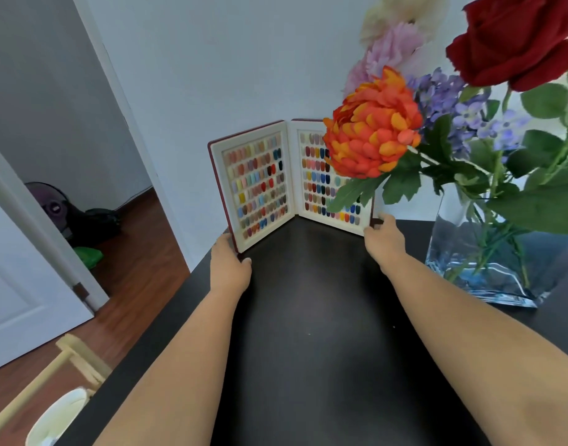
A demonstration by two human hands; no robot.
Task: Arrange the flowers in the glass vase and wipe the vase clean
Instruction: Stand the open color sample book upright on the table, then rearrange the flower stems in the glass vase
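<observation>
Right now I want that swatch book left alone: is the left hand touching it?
Touching. The head view shows the left hand gripping the lower left corner of the swatch book, thumb on its front edge.

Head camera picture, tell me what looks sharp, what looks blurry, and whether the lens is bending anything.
In the head view, the orange flower and the open colour swatch book read fairly sharp; the red rose and pale blooms near the top edge look soft; the wide lens tilts the door frame; the light is even and soft, with faint glints on the glass vase.
</observation>
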